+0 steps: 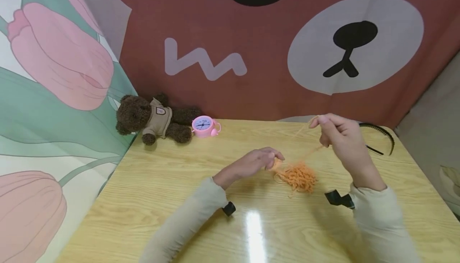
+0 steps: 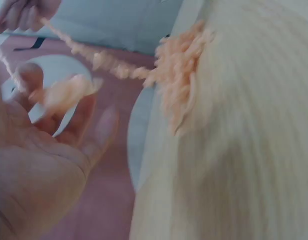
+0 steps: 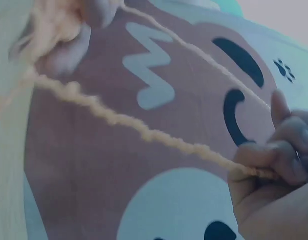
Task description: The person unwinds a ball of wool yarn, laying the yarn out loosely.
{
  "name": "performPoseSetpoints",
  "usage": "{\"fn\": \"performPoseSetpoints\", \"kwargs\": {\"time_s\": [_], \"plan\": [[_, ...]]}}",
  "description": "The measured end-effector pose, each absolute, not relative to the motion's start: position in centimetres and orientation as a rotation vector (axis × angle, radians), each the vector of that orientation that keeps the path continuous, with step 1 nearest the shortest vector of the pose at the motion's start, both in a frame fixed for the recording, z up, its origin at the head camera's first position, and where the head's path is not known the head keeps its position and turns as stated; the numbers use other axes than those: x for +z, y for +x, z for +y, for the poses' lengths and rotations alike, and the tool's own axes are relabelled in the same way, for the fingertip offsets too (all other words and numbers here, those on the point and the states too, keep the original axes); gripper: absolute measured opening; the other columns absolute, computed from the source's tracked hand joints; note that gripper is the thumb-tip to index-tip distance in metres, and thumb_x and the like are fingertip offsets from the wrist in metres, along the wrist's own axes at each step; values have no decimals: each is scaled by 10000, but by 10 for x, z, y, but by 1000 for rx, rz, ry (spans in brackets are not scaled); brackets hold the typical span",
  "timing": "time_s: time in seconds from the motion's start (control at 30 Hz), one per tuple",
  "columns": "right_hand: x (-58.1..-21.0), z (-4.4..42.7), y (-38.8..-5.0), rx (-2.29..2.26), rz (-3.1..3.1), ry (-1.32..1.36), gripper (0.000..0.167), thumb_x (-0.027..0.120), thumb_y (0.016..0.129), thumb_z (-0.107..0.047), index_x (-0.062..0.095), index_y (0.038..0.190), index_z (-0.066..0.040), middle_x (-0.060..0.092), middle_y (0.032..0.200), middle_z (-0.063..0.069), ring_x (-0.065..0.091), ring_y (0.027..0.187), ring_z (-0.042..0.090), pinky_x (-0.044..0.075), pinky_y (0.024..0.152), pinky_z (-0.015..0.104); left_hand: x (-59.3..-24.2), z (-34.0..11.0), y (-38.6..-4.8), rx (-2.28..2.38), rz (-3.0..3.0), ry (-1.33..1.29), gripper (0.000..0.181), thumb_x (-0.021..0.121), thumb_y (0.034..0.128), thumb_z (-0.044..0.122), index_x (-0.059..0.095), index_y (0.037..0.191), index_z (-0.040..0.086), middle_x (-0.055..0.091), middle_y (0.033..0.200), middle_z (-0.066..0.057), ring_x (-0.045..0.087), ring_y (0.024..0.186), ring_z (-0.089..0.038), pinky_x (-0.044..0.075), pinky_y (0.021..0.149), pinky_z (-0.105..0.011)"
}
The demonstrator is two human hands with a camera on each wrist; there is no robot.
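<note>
A loose heap of crinkled orange yarn (image 1: 302, 178) lies on the wooden table (image 1: 201, 223). Just left of it, my left hand (image 1: 251, 163) holds a small wound bundle of the same yarn (image 2: 66, 94) between fingers and thumb; the bundle is blurred. My right hand (image 1: 341, 143) is raised above the table to the right, fingers curled round the yarn. One kinked strand (image 3: 158, 140) runs from the heap up into its fist. A second, smoother strand (image 3: 203, 57) stretches between the two hands.
At the back left a brown teddy bear (image 1: 159, 119) lies on its side, with a pink alarm clock (image 1: 203, 125) by its feet. A black headband (image 1: 388, 135) lies behind the right hand. Printed curtains (image 1: 201, 11) hang along the table's back and left edges.
</note>
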State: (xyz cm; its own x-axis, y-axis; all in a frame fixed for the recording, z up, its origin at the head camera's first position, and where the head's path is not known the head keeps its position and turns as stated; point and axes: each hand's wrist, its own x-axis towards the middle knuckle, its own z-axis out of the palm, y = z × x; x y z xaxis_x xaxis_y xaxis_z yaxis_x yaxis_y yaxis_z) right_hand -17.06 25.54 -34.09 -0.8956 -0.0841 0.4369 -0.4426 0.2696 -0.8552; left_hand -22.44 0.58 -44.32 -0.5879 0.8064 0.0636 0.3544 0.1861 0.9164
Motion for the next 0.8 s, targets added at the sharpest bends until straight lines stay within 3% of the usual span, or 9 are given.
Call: {"fn": "performPoseSetpoints", "kwargs": {"time_s": [0.07,0.17,0.27,0.37,0.5,0.57,0.63,0.73,0.8], "plan": [[-338,262,-173,1783,-2079,448,315,536,1062,-217,690,983,46,444,552,43,427,544,186,456,542,255,-443,-1,-226,1463,2044,1024,337,509,1078,288,516,910,-5,632,1168,-209,625,1086,-142,556,955,-317],[-339,269,-174,1856,-1986,377,335,562,1048,-241,690,988,64,426,558,31,408,541,183,437,517,254,-440,-8,-228,1578,2020,888,276,634,1015,164,434,876,35,652,1218,-219,681,993,-129,631,835,-445],[-346,276,-177,1700,-2128,262,367,538,1057,-285,699,1032,43,436,562,20,429,549,180,437,530,258,-438,-15,-231,1697,1977,748,96,601,1033,159,592,1082,77,688,1137,-210,712,848,-150,631,757,-537],[-355,291,-182,1607,-2222,104,401,526,1053,-355,706,1071,4,425,563,-12,422,548,161,436,526,245,-437,-25,-234,1804,1903,625,279,558,1058,213,634,1290,76,714,1059,-132,704,789,-145,631,670,-436],[-366,320,-188,1915,-1932,-145,396,617,999,-384,719,1005,-1,427,599,-27,371,527,141,420,457,226,-437,-39,-240,1973,1715,458,375,500,1084,230,581,1383,19,705,1007,-21,674,756,-104,567,587,-211],[-368,333,-189,2036,-1686,-259,378,658,979,-352,717,941,19,429,589,-13,344,500,140,401,423,228,-435,-45,-242,2028,1634,389,383,494,1083,186,545,1413,-2,693,1036,-18,659,766,-79,546,588,-158],[-367,343,-190,2076,-1485,-345,359,668,979,-316,713,899,31,419,556,4,319,463,140,391,398,224,-434,-51,-243,2047,1572,339,396,500,1070,116,505,1444,-13,673,1157,-99,662,805,-59,556,628,-133],[-366,353,-192,2048,-1341,-421,350,647,996,-282,700,858,36,377,487,25,275,421,144,354,384,224,-434,-58,-244,2041,1494,286,446,491,1047,10,433,1487,-34,531,1415,-250,681,930,-59,589,763,-132],[-368,357,-193,2018,-1348,-474,367,632,1004,-286,695,816,23,405,486,21,278,415,137,353,379,220,-435,-62,-245,2044,1455,246,463,489,1043,-7,407,1498,-40,434,1500,-292,692,966,-71,596,823,-141]]}}
